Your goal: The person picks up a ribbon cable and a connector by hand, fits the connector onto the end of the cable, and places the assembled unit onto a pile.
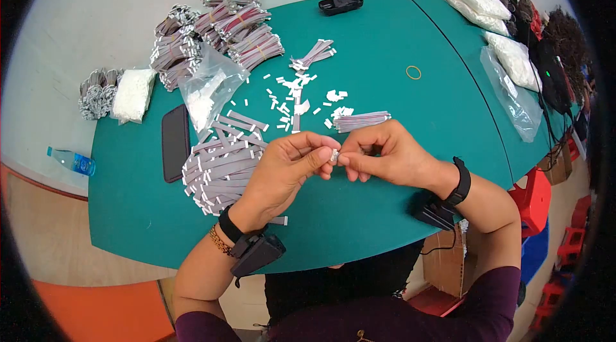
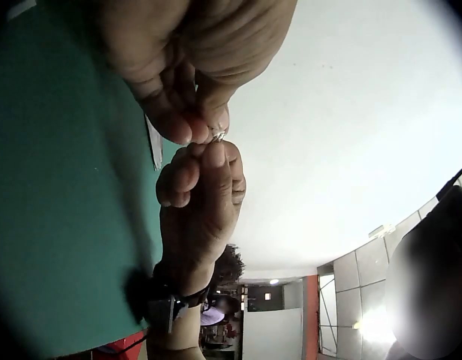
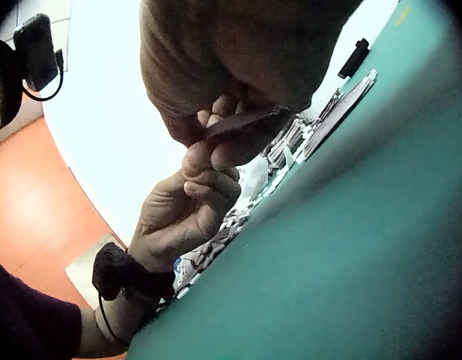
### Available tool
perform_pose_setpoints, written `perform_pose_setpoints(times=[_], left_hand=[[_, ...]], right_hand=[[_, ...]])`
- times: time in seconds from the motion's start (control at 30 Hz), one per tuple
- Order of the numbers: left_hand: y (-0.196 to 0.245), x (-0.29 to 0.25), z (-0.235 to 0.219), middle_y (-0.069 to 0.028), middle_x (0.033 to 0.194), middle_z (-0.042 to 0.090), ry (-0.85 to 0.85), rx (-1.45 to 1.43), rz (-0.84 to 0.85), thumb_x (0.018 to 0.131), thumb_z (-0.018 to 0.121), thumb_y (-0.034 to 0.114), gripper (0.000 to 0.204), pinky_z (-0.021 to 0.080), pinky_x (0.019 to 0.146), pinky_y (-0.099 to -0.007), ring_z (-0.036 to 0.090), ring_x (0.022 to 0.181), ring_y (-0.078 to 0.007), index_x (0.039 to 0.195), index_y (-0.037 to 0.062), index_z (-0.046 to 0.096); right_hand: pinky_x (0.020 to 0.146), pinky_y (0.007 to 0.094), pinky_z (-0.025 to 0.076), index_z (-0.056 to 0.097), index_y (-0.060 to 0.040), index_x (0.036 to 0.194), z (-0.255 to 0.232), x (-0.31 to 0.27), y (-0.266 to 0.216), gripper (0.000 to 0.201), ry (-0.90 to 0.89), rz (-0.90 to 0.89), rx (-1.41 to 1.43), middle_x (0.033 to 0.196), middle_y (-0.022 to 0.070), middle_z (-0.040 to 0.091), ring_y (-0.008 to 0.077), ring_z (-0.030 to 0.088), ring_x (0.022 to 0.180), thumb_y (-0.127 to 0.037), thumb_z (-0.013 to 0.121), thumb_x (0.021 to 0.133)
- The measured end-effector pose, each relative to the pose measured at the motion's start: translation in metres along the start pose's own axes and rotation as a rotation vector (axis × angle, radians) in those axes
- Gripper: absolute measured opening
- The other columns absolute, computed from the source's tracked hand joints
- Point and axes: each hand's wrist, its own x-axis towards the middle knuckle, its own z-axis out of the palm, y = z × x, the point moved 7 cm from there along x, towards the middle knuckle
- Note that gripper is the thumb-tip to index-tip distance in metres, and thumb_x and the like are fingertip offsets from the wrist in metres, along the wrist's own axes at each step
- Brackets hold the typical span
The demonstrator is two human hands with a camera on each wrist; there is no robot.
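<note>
The left hand (image 1: pixel 282 172) and right hand (image 1: pixel 394 156) meet fingertip to fingertip above the table. Between them, a small white piece (image 1: pixel 334 155) is pinched by the left thumb and fingers. In the right wrist view a thin flat strip (image 3: pixel 242 121) runs from the meeting point across the curled fingers of the right hand (image 3: pixel 246 52), which grips it. The left wrist view has the left hand (image 2: pixel 201 45) above the right hand (image 2: pixel 204 202), with a bit of white (image 2: pixel 217 136) between their tips. Fingers hide most of the white piece.
Loose strips (image 1: pixel 221 169) cover the table's left side; banded bundles (image 1: pixel 256 47) stand behind. Small white pieces (image 1: pixel 282 108) lie scattered beyond the hands, near a strip bundle (image 1: pixel 362 121). Also there: a phone (image 1: pixel 175 143), rubber band (image 1: pixel 413 72), black object (image 1: pixel 341 4) and white-filled bags (image 1: pixel 513 59).
</note>
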Motion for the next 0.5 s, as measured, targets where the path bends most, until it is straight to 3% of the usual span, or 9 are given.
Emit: perform_pose_setpoints(times=[0.5], left_hand=[[-0.0015,-0.0004,0.0026,-0.0038,0.087,0.06,-0.043,-0.047,-0.031,0.088,0.058,0.011,0.016,0.045,0.069,-0.0223,0.055,0.074,-0.0101,0.101,0.0004,0.059]], right_hand=[[0.051,0.0173,0.042,0.065,-0.0032,0.08,-0.0004,0.0015,-0.0022,0.016,-0.033,-0.001,0.007,0.067,-0.0006,0.061,0.0036,0.053,0.057,-0.016,0.059,0.087]])
